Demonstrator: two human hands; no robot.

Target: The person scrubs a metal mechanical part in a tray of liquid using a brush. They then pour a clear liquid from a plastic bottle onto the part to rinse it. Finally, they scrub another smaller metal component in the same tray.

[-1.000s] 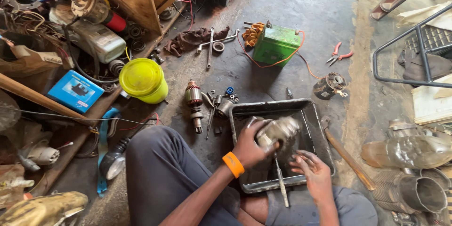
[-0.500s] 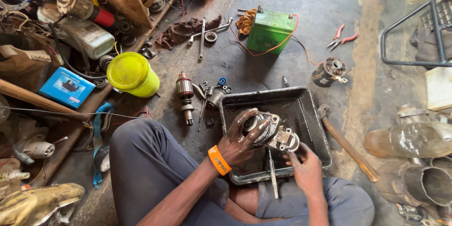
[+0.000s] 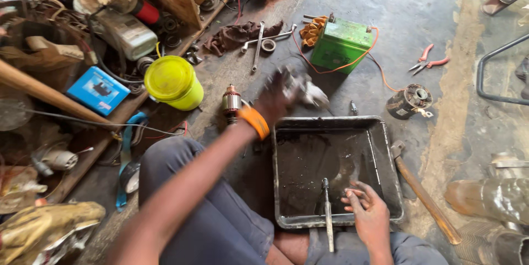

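My left hand (image 3: 278, 95), with an orange wristband, is stretched out past the far rim of the black metal tray (image 3: 380, 132) and is shut on a greasy metal motor housing (image 3: 306, 89), blurred by motion. My right hand (image 3: 366, 207) rests open inside the tray near its front right corner, fingers spread on the oily bottom. A thin metal rod tool (image 3: 327, 212) lies across the tray's front rim, just left of that hand. A copper-wound motor armature (image 3: 232, 102) lies on the floor left of the housing.
A green battery (image 3: 341, 44) with orange wires, red pliers (image 3: 427, 61), a small motor part (image 3: 410, 100), a yellow tub (image 3: 173, 82), spanners (image 3: 259, 44), a hammer handle (image 3: 424, 196) and a blue box (image 3: 99, 89) surround the tray. Cluttered machine parts fill the left side.
My left hand has lifted the motor housing out of the tray and carried it forward beyond the tray's far edge. My right hand let go of it and dropped onto the tray bottom.
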